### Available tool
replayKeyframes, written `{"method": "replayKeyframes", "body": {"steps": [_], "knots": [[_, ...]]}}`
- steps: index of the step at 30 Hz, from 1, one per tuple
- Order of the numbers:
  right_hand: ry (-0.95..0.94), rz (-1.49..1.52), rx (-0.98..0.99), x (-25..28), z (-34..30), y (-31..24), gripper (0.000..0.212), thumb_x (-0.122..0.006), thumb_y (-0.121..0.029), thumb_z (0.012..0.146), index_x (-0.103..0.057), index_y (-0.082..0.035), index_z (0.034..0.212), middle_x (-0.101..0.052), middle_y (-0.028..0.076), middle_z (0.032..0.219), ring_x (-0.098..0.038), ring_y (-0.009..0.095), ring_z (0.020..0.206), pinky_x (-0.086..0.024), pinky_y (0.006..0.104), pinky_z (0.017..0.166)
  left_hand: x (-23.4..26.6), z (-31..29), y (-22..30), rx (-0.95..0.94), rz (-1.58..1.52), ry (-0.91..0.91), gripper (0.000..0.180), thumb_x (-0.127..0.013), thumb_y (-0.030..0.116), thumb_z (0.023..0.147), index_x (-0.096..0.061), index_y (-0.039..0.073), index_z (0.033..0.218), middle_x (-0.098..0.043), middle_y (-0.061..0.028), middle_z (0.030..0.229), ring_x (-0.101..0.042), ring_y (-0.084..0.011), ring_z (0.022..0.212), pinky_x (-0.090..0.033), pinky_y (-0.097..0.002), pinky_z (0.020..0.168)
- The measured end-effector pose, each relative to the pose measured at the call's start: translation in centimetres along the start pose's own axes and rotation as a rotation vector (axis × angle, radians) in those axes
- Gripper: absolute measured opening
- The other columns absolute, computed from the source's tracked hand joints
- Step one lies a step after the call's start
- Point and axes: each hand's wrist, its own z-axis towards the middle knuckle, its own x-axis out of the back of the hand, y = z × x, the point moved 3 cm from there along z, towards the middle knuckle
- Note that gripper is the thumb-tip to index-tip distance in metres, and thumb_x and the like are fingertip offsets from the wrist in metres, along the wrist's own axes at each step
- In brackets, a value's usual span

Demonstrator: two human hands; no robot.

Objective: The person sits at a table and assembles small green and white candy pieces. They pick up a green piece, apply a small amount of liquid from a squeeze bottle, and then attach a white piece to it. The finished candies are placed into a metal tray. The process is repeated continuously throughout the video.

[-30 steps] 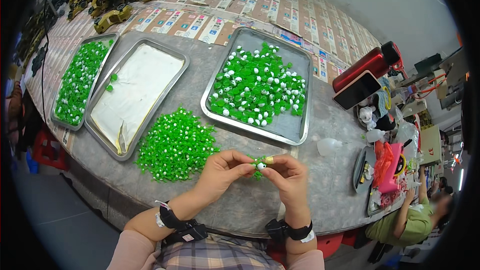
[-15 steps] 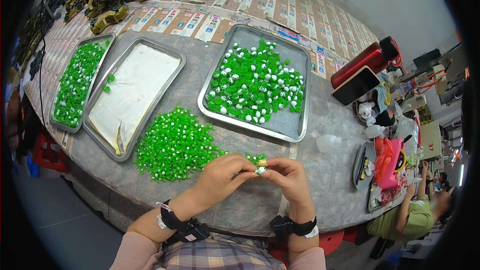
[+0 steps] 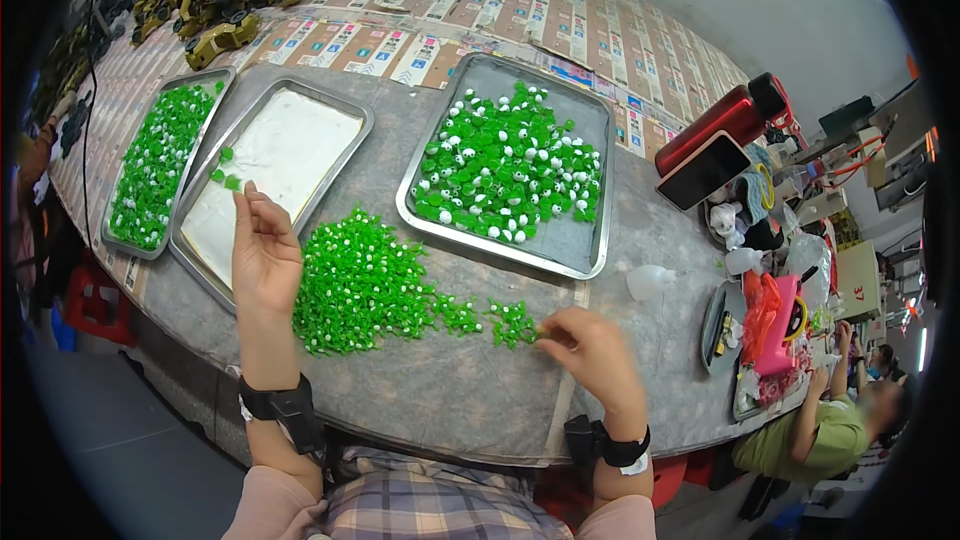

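Note:
My left hand [image 3: 268, 255] is raised over the white-lined metal tray [image 3: 300, 145], thumb and finger pinched at a small green plastic piece [image 3: 233, 183]. Two similar green pieces lie just beyond it on the white lining. My right hand [image 3: 597, 358] hovers low over the table, thumb and forefinger curled and slightly apart. Its fingertips are at the edge of a little cluster of green-and-white pieces [image 3: 512, 324], with nothing visible between them. Left of that cluster spreads a large loose heap of small green-and-white pieces [image 3: 355, 285].
A big metal tray [image 3: 590, 270] holds white balls and green parts. A narrower filled tray [image 3: 135, 252] stands far left. To the right are a red bottle [image 3: 705, 127], a phone [image 3: 707, 170], a white squeeze bottle [image 3: 650, 282] and a pink holder [image 3: 780, 325]. Yellow toy vehicles [image 3: 222, 40] are piled behind.
My hands have parted from around a white ball with green. The left has swung left to the white-lined tray, where a third green piece now shows; the right has moved slightly right.

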Motion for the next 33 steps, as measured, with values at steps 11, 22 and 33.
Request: {"method": "replayKeyframes", "body": {"steps": [11, 22, 33], "knots": [[0.14, -0.015, 0.217, 1.2, -0.5, -4.0, 0.014, -0.062, -0.007, 0.065, -0.054, -0.004, 0.077, -0.055, 0.008, 0.071, -0.054, 0.025, 0.067, -0.043, 0.0314, 0.057, 0.2, -8.7, -13.8, 0.535, 1.256, -0.493, 0.018, -0.057, 0.011, 0.077, -0.057, 0.002, 0.093, -0.058, -0.0034, 0.082, -0.054, -0.0068, 0.07, -0.044, -0.0183, 0.061], [0.657, 0.244, 0.069, 3.3, -2.0, -0.5, 0.018, -0.06, -0.004, 0.071, -0.053, -0.002, 0.088, -0.057, 0.006, 0.075, -0.055, 0.015, 0.067, -0.042, 0.0232, 0.058, 2.1, -8.5, -14.9, 0.63, 1.033, -0.389, 0.015, -0.057, 0.01, 0.077, -0.056, 0.0, 0.089, -0.058, -0.0049, 0.078, -0.055, -0.0081, 0.068, -0.046, -0.0208, 0.062], [0.711, 0.313, -0.222, 5.1, -0.8, 10.9, 0.044, -0.061, -0.015, 0.072, -0.042, 0.0, 0.108, -0.05, 0.011, 0.108, -0.051, 0.014, 0.087, -0.043, 0.0247, 0.066, 1.8, -8.2, -14.6, 0.759, 0.807, -0.197, 0.014, -0.054, 0.009, 0.078, -0.053, 0.001, 0.09, -0.057, -0.0059, 0.078, -0.056, -0.0115, 0.068, -0.048, -0.0252, 0.064]]}}
